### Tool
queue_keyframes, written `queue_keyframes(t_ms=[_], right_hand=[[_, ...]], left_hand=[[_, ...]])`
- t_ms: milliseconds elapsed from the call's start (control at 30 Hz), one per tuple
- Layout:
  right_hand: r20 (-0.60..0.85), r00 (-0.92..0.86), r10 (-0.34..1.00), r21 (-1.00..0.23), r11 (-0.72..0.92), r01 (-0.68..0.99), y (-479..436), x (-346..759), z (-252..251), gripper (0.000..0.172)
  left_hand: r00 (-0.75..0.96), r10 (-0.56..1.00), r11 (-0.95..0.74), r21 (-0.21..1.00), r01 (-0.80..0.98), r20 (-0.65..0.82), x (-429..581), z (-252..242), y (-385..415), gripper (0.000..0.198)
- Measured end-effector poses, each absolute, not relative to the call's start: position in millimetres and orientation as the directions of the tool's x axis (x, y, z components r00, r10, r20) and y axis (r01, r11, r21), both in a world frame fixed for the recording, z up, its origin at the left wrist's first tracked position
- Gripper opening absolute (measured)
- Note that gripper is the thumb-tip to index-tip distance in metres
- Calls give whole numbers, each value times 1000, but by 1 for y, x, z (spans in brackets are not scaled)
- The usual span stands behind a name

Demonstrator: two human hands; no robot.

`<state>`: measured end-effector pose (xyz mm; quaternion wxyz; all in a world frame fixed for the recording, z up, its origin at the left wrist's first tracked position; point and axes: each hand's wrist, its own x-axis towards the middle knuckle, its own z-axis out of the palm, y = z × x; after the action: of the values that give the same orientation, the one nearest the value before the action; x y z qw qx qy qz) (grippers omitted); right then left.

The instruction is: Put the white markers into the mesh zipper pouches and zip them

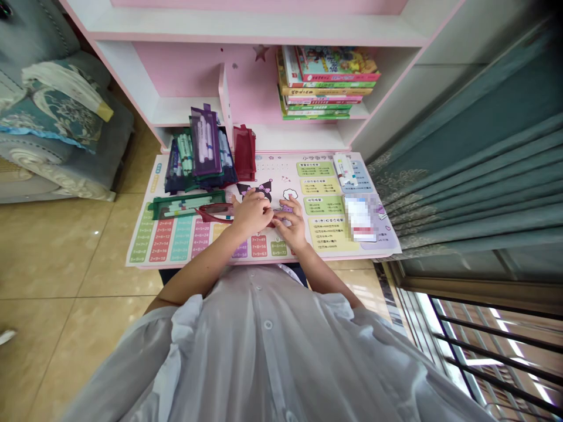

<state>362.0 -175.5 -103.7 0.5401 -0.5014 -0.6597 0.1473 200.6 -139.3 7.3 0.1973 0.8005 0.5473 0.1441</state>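
Observation:
Both my hands meet over the middle of the desk mat, on a red mesh zip pouch [215, 212] lying sideways. A white and blue marker pen shows at the pouch's left part. My left hand [254, 212] is closed over its middle, fingers bent toward the zip edge. My right hand [291, 225] pinches its right end between thumb and fingers. My fingers cover much of that end. Just left lies a green mesh pouch [187, 205] with pale markers in it.
Behind is a pile of pouches, a purple pouch [205, 140] on top. Another red pouch [244, 153] leans by the shelf. White markers [345, 170] and a phone [361, 218] lie right on the printed desk mat [321, 202]. Books [325, 88] are stacked on the shelf; a curtain [475, 158] hangs right.

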Motion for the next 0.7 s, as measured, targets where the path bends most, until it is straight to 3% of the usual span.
queue_keyframes(t_ms=[300,700], right_hand=[[601,122,790,-727,477,494,-177,359,-100,16],[580,120,805,-742,462,486,-180,360,-96,13]], left_hand=[[262,965,-223,531,818,1,194,7,-142,19],[194,980,-184,485,855,30,182,4,-147,19]])
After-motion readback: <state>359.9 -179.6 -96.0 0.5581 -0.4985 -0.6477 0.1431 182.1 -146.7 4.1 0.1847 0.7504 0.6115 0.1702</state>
